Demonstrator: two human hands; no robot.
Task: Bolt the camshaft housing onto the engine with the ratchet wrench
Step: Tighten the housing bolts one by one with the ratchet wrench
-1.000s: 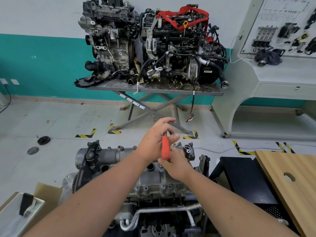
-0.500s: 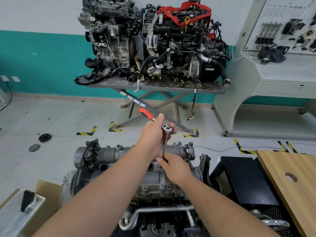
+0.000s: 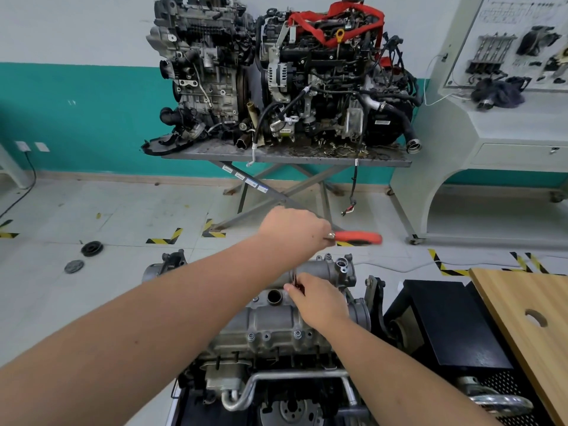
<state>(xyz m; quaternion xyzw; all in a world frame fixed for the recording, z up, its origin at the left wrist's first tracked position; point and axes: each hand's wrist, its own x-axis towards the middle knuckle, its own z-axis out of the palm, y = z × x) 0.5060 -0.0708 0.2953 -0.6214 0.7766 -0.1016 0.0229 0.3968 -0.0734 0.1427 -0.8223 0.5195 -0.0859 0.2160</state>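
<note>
The camshaft housing (image 3: pixel 276 321) is sitting on top of the engine (image 3: pixel 276 379) right below the camera, with one round port in its top showing dark inside, can't tell if anything's in it. A row of bolts is showing along its near edge.

The left hand (image 3: pixel 293 227) is curling around the head end of the ratchet wrench (image 3: pixel 358 237), with the red handle sticking out to the right, level above the housing. The right hand (image 3: pixel 319 302) is pinching the thin extension shaft just above the housing, fingers wrapping it tight, right beside that open port.

Room-wise, the left arm is crossing over the left half of the housing, so that part is mostly hiding. Off the handle's right end there's open floor with yellow-black tape. A black stand (image 3: pixel 445 321) and a wooden board (image 3: pixel 528 327) with a hole in it are crowding the engine's right side.

Behind, two more engines are sitting on a scissor-lift table (image 3: pixel 285 156) against the teal wall, well apart. Two dark discs are lying on the floor at left.
</note>
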